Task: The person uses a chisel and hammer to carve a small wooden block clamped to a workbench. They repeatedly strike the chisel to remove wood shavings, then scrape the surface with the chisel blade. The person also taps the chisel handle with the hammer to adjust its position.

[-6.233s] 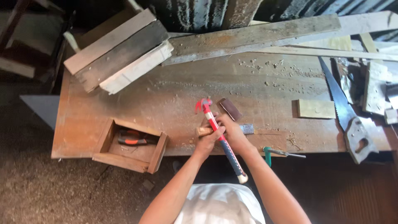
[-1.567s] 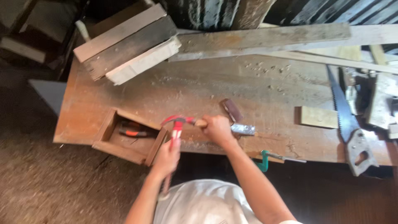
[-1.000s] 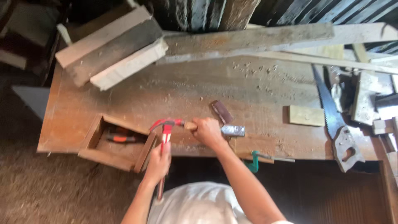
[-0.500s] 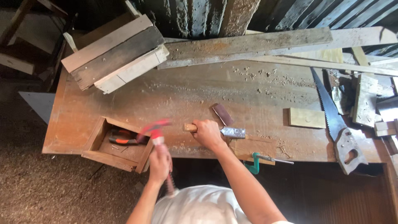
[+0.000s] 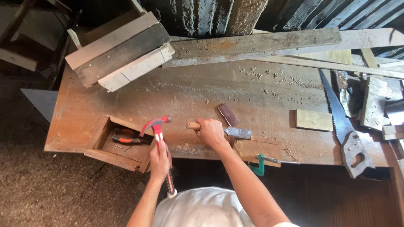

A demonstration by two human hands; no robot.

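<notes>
Worn wood workbench (image 5: 126, 96) w/ sawdust, dark plank wall (image 5: 294, 14) behind, dirt floor (image 5: 38, 189).

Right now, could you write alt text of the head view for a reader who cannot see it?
A person's left hand raises a red claw hammer while the right hand grips a wooden-handled chisel flat on a dusty workbench. A handsaw lies at the right.
</notes>
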